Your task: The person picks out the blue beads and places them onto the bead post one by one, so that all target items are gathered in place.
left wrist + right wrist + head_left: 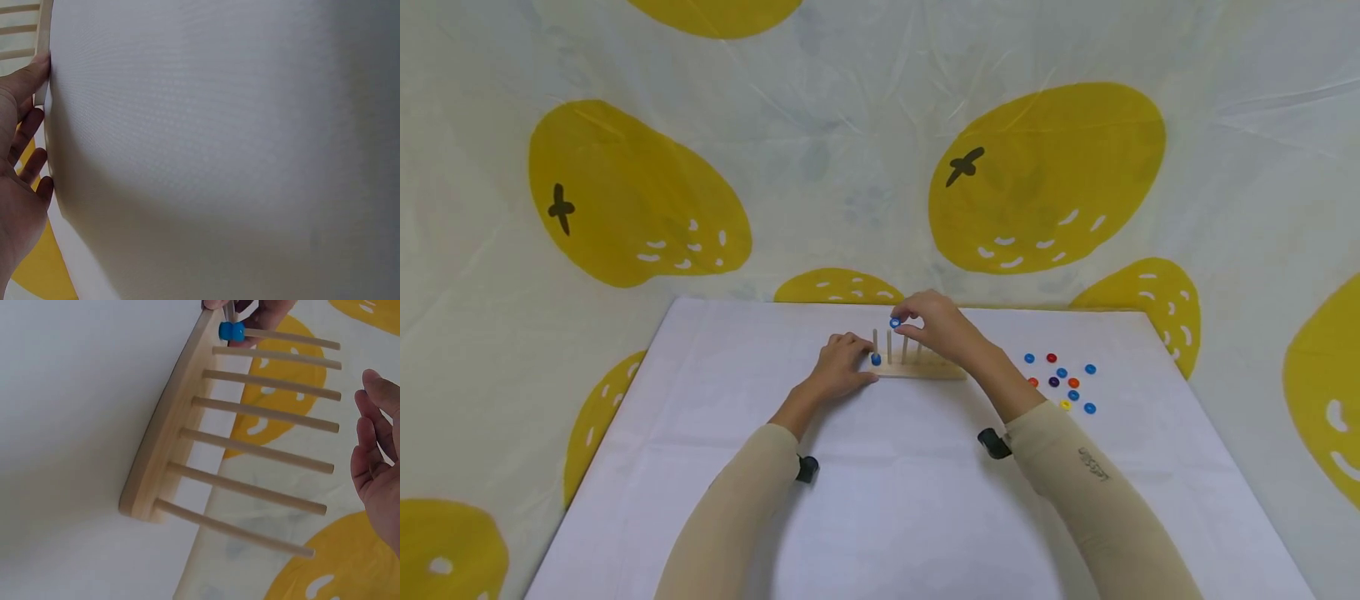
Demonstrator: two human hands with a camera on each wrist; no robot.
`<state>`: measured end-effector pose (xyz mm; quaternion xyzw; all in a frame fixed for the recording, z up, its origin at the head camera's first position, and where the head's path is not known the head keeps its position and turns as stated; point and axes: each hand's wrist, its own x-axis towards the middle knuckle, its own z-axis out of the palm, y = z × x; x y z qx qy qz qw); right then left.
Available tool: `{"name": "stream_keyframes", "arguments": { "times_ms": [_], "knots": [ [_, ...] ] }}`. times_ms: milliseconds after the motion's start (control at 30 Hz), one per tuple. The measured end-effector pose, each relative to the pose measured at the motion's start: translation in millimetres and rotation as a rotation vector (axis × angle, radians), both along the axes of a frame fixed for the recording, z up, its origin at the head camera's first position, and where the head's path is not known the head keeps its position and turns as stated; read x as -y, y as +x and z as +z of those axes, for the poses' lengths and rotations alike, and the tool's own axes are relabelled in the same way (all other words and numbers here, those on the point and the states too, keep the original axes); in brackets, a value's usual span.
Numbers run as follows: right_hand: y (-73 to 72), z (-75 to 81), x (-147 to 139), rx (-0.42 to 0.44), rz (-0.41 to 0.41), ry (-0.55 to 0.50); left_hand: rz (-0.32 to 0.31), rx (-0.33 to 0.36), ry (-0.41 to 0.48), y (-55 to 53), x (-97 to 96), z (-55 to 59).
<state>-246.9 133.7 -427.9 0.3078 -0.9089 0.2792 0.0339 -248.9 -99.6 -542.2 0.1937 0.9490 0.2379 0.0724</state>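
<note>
A wooden peg board (165, 444) with a row of upright pegs stands near the table's far edge. My left hand (841, 367) grips its left end, thumb at the front and fingers behind; the left wrist view shows the thumb (34, 72) on the board's edge. Blue beads (232, 331) sit stacked low on the leftmost peg, beside that hand. Above the pegs toward the left end, my right hand (938, 323) pinches a blue ring (895, 322) between thumb and forefinger, apart from the peg tips. In the right wrist view the fingers hide nearly all of this ring.
Loose rings lie scattered on the white table (880, 500) right of the board: several blue ones (1090, 369), red and orange ones (1073, 382), a dark purple one (1054, 382) and a yellow one (1065, 405). Behind the table hangs a patterned cloth (850, 167).
</note>
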Motion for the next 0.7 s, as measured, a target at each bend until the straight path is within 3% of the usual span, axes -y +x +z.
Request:
{"name": "stream_keyframes", "arguments": {
  "times_ms": [700],
  "knots": [
    [-5.3, -10.3, 30, 0.02, 0.057, 0.03, -0.003, -0.029, -0.011, 1.8, -0.8, 0.6]
  ]
}}
